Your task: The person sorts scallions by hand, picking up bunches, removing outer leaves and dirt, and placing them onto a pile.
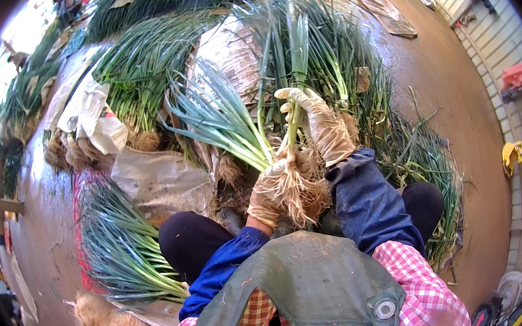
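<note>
My left hand (265, 200), in a soiled pale glove, is closed around the root end of a small bunch of green onions (236, 128). Their leaves fan out to the upper left, and a tangle of pale roots (299, 192) hangs beside the glove. My right hand (325, 126), gloved too, has its fingers curled around a single green onion (298, 52), held upright with its root end down by the other roots. Just beyond and to the right leans a large heap of unsorted green onions (368, 85) with brown, dry bits among the stalks.
At the lower left, a pile of green onions (128, 244) lies on red netting. More bundles (153, 69) stand further back left beside white sacks (91, 113). A tan sack (164, 178) lies left of my knee. The wet brown floor (452, 100) runs along a tiled wall (502, 48).
</note>
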Demonstrator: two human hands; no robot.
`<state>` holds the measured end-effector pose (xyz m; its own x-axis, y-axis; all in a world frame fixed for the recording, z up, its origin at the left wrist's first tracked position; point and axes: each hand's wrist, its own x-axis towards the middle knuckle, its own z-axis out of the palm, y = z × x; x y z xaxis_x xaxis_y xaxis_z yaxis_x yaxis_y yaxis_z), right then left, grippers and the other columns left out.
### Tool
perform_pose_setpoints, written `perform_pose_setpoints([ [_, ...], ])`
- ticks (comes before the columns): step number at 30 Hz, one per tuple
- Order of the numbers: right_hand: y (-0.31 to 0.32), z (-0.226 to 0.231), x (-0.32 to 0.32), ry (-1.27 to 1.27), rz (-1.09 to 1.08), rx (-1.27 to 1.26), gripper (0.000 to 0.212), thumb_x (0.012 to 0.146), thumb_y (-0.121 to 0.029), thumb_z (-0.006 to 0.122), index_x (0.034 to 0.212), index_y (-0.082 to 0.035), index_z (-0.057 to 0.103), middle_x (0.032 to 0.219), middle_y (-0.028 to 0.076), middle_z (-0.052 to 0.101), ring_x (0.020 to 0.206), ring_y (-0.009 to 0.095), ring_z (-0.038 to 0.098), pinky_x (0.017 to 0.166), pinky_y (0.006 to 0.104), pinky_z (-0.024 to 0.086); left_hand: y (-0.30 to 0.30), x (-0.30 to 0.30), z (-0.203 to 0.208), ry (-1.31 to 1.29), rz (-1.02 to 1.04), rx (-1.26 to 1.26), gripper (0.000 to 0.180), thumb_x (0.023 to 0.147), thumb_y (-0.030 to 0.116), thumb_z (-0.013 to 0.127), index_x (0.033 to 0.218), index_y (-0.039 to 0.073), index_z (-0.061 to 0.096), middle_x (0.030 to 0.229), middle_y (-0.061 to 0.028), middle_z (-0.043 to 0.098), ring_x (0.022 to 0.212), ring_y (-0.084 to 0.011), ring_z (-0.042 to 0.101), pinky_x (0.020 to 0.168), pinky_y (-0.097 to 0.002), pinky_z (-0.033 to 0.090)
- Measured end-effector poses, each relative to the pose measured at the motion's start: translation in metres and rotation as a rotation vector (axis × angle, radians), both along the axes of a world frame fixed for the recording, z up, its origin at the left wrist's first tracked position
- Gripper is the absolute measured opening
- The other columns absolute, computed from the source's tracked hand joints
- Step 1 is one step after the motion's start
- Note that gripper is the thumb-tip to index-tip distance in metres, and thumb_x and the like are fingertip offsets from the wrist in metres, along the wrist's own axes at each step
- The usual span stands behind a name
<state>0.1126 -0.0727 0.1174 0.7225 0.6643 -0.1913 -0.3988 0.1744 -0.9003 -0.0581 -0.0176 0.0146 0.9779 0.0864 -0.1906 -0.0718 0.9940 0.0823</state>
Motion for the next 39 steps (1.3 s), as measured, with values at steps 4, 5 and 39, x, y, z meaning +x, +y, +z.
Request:
perform_pose_setpoints([
  [4,0.025,-0.051,0.011,-0.116,0.050,-0.293,0.030,0.083,-0.032,0.068,0.095,-0.005,0.065,0.071,0.000,0.058,0.059,0.009,0.053,0.055,0.0216,0.046,-0.005,0.002,0.007,-0.017,0.013,-0.033,0.022,0.094,0.016,0.051,0.108,0.000,0.056,0.095,-0.0115,0.062,0.084,-0.0225,0.061,0.077,-0.0360,0.052],
  [5,0.024,-0.055,0.008,-0.102,0.119,-0.255,0.031,0.085,-0.033,0.065,0.097,-0.004,0.065,0.071,0.000,0.058,0.059,0.009,0.053,0.056,0.0212,0.045,-0.005,0.002,0.007,-0.020,0.021,-0.040,0.022,0.094,0.016,0.051,0.108,0.000,0.056,0.095,-0.0115,0.062,0.084,-0.0226,0.061,0.077,-0.0361,0.052],
  [39,-0.163,0.031,0.013,-0.624,0.087,-1.134,0.068,0.085,-0.050,0.057,0.131,-0.002,0.045,0.127,0.017,0.053,0.111,0.025,0.056,0.092,0.0365,0.045,-0.003,0.021,-0.019,0.074,0.159,0.197,0.022,0.087,0.009,0.059,0.106,0.000,0.057,0.081,-0.0081,0.061,0.067,-0.0177,0.060,0.058,-0.0292,0.052],
])
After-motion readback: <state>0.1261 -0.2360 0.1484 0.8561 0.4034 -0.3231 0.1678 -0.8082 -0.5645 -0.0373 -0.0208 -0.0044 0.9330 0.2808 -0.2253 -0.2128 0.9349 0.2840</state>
